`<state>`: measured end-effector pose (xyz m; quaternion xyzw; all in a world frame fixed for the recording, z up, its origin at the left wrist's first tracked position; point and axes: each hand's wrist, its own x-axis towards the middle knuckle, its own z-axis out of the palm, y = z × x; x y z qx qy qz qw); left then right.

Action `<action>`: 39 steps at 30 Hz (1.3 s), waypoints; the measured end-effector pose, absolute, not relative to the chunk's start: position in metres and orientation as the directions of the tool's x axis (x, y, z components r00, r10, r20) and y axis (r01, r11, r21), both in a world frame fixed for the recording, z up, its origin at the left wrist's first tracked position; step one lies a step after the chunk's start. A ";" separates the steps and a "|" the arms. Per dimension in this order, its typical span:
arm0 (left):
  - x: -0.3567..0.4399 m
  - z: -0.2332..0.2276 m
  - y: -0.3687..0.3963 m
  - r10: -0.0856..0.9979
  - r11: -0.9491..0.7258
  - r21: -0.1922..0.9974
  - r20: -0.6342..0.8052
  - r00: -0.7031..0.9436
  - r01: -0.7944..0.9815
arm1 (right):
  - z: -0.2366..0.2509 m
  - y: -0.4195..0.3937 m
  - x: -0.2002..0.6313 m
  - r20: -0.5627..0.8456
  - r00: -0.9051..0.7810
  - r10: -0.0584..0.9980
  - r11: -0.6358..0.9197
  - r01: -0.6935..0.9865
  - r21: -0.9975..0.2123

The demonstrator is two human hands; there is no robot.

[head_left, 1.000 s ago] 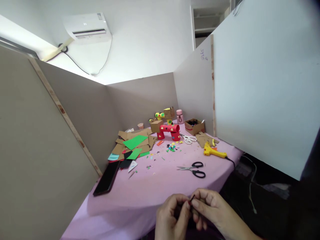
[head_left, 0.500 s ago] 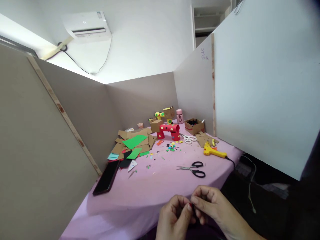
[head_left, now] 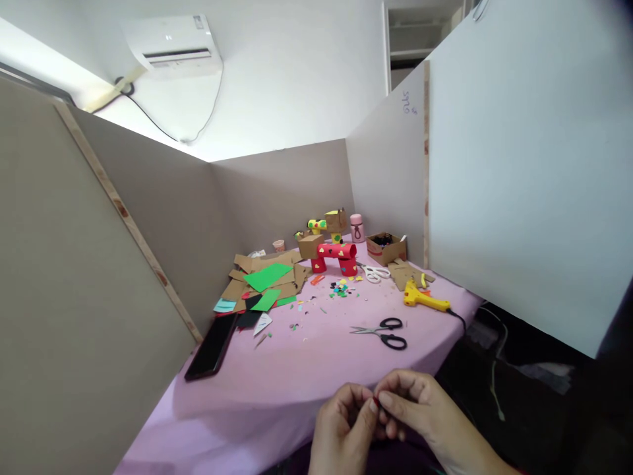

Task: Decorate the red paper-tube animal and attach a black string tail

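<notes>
Close to the front table edge, my left hand (head_left: 343,425) and my right hand (head_left: 418,406) meet fingertip to fingertip, both closed in a pinch. A tiny red piece (head_left: 376,400) shows between the fingertips; its kind is too small to make out, and the fingers cover most of it. Beyond the hands lie black-handled scissors (head_left: 383,333), blades spread and pointing left. Farther back stands a red tube figure (head_left: 337,251) dotted with small coloured shapes, with a cardboard box head (head_left: 311,247). Small cut paper bits (head_left: 340,288) are scattered before it.
A yellow glue gun (head_left: 425,298) with a cord lies at the right edge. White scissors (head_left: 374,273), an open carton (head_left: 386,249) and a pink bottle (head_left: 357,228) are behind. Cardboard and green paper (head_left: 268,277) pile up at left, near a phone (head_left: 211,348). Partitions (head_left: 277,178) enclose the table.
The view has shifted slightly. My hands stay together around the small red piece, with only slight movement of the fingers; things on the table have not moved.
</notes>
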<state>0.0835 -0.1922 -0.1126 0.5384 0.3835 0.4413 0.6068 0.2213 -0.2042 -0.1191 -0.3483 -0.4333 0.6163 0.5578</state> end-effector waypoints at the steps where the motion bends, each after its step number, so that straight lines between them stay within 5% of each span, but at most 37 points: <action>1: 0.084 -0.111 -0.193 0.946 0.032 0.990 0.013 0.323 -0.134 | -0.119 -0.204 0.221 0.050 -0.137 0.989 -0.008 -0.394 -0.919; 14: 0.081 -0.113 -0.189 0.917 0.179 0.960 -0.083 0.391 -0.216 | -0.126 -0.206 0.221 0.166 -0.118 0.979 0.142 -0.190 -0.972; 24: 0.079 -0.112 -0.186 0.860 0.336 0.896 -0.166 0.482 -0.290 | -0.123 -0.206 0.220 0.186 -0.150 0.971 0.152 -0.211 -0.966; 39: 0.080 -0.101 -0.193 0.932 0.186 0.960 -0.104 0.346 -0.210 | -0.122 -0.205 0.222 0.218 -0.142 0.965 0.196 -0.154 -0.968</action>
